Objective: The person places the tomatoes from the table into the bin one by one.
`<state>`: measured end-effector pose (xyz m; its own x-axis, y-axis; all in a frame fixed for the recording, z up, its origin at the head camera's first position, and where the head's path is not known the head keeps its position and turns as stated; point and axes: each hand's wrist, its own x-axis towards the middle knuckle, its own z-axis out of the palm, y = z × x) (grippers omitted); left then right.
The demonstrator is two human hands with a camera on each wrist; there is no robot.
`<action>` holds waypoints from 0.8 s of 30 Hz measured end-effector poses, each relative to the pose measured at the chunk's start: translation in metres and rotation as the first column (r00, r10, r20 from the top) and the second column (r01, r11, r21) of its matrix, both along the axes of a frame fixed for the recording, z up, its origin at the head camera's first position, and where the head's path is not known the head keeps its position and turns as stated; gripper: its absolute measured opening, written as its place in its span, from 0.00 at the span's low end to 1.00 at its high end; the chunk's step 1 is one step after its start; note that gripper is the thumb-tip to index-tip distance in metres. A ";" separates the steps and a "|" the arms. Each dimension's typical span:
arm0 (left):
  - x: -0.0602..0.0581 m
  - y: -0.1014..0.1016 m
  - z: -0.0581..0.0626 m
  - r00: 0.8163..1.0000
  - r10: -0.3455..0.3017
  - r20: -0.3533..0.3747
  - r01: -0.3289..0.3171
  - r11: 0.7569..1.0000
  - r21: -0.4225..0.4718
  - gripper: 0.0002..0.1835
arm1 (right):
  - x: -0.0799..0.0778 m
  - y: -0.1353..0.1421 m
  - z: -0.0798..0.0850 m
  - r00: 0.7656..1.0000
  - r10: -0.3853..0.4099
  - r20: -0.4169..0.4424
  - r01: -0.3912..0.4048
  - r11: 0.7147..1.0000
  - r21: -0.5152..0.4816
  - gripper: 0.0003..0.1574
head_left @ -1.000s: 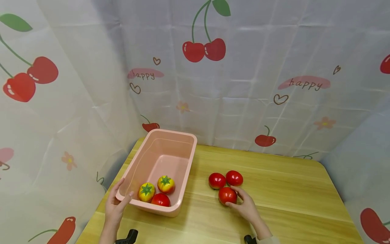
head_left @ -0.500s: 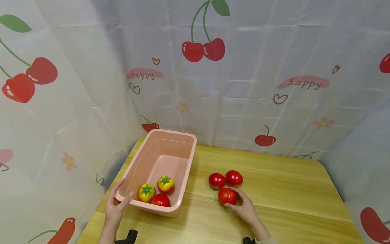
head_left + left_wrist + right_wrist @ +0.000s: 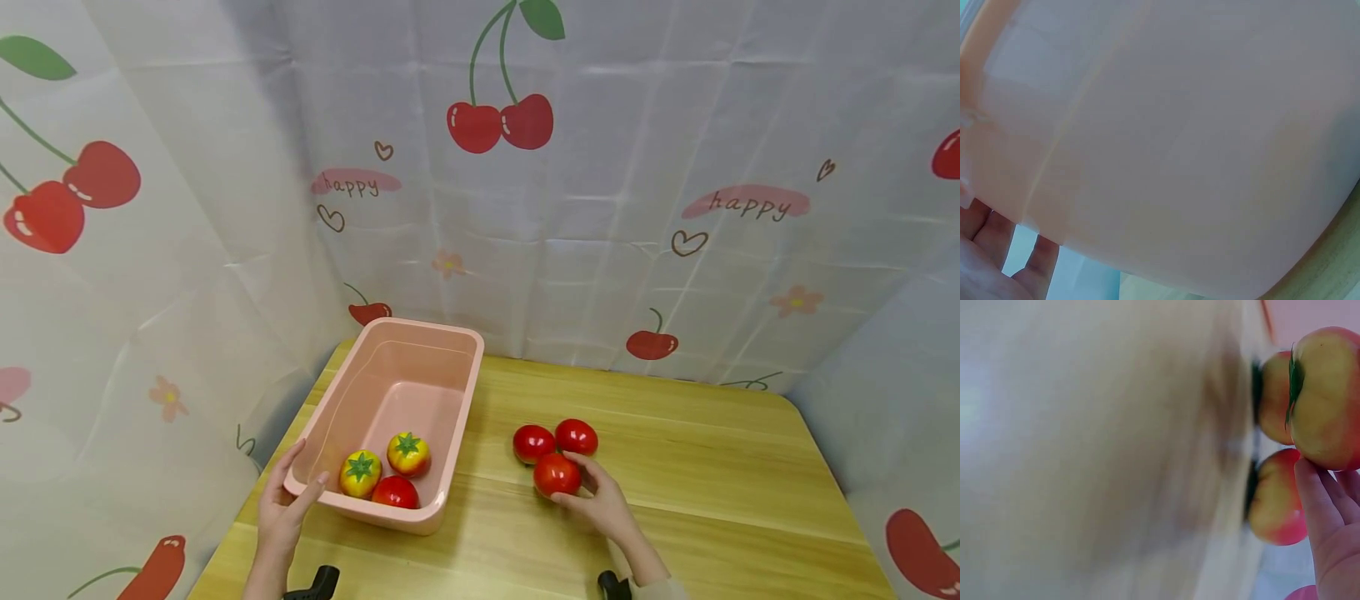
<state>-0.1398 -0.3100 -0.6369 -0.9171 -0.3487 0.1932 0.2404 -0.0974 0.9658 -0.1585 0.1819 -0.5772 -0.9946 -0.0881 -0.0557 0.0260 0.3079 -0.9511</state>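
My left hand [image 3: 283,508] holds the near left corner of a pink plastic bin [image 3: 467,400], thumb and fingers at its rim. Inside the bin lie two toy tomatoes with green star-shaped tops facing up and a red tomato [image 3: 395,492] with its red side up. My right hand [image 3: 606,506] grips another tomato [image 3: 557,475] between thumb and fingers. In the right wrist view this gripped tomato [image 3: 1329,400] is raised off the table, its green leaf side down. Close behind it sit two red tomatoes, a left one [image 3: 534,444] and a right one [image 3: 577,437].
Everything stands on a wooden table [image 3: 712,475] with a rounded far right corner. White curtains [image 3: 585,208] printed with cherries enclose its back and sides. A black strap piece shows at each wrist.
My right hand has lifted the tomato slightly off the table and moved it a little to the left. My left hand and the bin have stayed put.
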 end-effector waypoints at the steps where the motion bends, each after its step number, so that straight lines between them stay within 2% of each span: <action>1: 0.000 0.000 0.000 1.000 0.000 0.003 0.000 1.000 -0.002 0.38 | -0.001 0.000 0.001 1.000 0.002 -0.007 -0.001 1.000 0.009 0.40; 5: 0.002 0.001 0.003 1.000 -0.019 -0.020 0.019 1.000 -0.014 0.37 | -0.004 0.000 0.006 0.999 0.014 -0.046 -0.012 1.000 0.027 0.40; 6: 0.006 0.006 0.015 0.997 -0.053 -0.061 0.054 0.998 0.015 0.36 | -0.004 0.000 0.007 0.998 0.018 -0.060 -0.017 0.999 0.031 0.40; 10: 0.012 0.013 0.031 0.977 -0.126 -0.170 0.139 0.988 0.067 0.35 | -0.007 -0.001 0.016 0.996 0.036 -0.085 -0.033 0.999 0.037 0.40; 11: 0.012 0.014 0.032 0.975 -0.133 -0.180 0.148 0.986 0.072 0.35 | -0.008 -0.001 0.019 0.995 0.038 -0.089 -0.035 0.999 0.041 0.40; 12: 0.011 0.013 0.032 0.977 -0.129 -0.171 0.142 0.988 0.064 0.35 | -0.008 -0.002 0.021 0.995 0.043 -0.094 -0.039 0.998 0.043 0.40; 13: 0.008 0.009 0.021 0.985 -0.105 -0.140 0.111 0.993 0.034 0.36 | -0.009 -0.002 0.024 0.994 0.048 -0.097 -0.044 0.998 0.042 0.40; 14: 0.007 0.008 0.020 0.989 -0.090 -0.120 0.093 0.995 0.020 0.36 | -0.010 -0.002 0.026 0.993 0.053 -0.102 -0.049 0.998 0.042 0.41; 15: 0.005 0.005 0.013 0.993 -0.069 -0.092 0.069 0.998 -0.007 0.36 | -0.011 -0.003 0.029 0.992 0.058 -0.113 -0.053 0.998 0.044 0.41; 16: 0.005 0.006 0.016 0.992 -0.080 -0.098 0.082 0.997 0.011 0.36 | -0.012 -0.004 0.031 0.990 0.064 -0.123 -0.059 0.997 0.046 0.41; 18: 0.003 0.002 0.007 0.996 -0.061 -0.072 0.060 0.998 -0.007 0.36 | -0.014 -0.006 0.037 0.986 0.077 -0.148 -0.071 0.997 0.042 0.41; 22: 0.003 0.002 0.006 0.993 -0.073 -0.091 0.077 0.996 0.042 0.36 | -0.017 -0.013 0.051 0.979 0.095 -0.180 -0.089 0.995 0.037 0.41; 23: 0.001 0.000 0.001 0.997 -0.050 -0.065 0.051 0.998 0.024 0.37 | -0.017 -0.015 0.056 0.978 0.099 -0.183 -0.094 0.995 0.033 0.41; 24: 0.001 0.000 0.001 0.998 -0.043 -0.053 0.044 0.999 0.021 0.37 | -0.018 -0.018 0.061 0.978 0.104 -0.182 -0.101 0.995 0.026 0.41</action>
<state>-0.1386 -0.3099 -0.6362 -0.9204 -0.3131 0.2343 0.2859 -0.1300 0.9494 -0.1761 0.1640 -0.5159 -0.9737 -0.1909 0.1242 -0.1807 0.3157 -0.9315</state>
